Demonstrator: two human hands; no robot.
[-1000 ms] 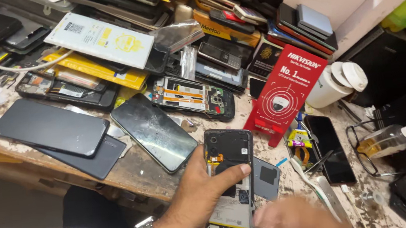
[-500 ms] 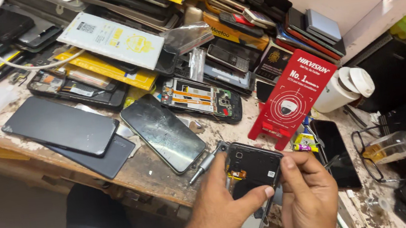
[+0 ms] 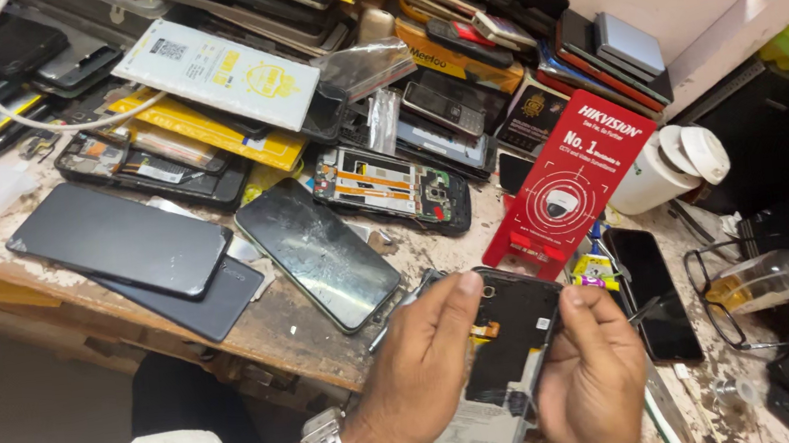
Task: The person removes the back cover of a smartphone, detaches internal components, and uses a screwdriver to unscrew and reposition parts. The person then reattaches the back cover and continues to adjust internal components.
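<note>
Both hands hold an opened phone (image 3: 506,356), back cover off, at the near edge of the workbench (image 3: 260,333), just beyond its worn front rim. The left hand (image 3: 420,375) grasps its left long side, thumb laid across the exposed inside near the top. The right hand (image 3: 592,377) pinches the right long side, thumb near the upper corner. The phone's long axis runs from the person up toward a red card (image 3: 571,183). A cracked black phone (image 3: 320,254) lies just left.

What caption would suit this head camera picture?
Both hands, left hand and right hand, hold an opened phone above a cluttered workbench.
</note>
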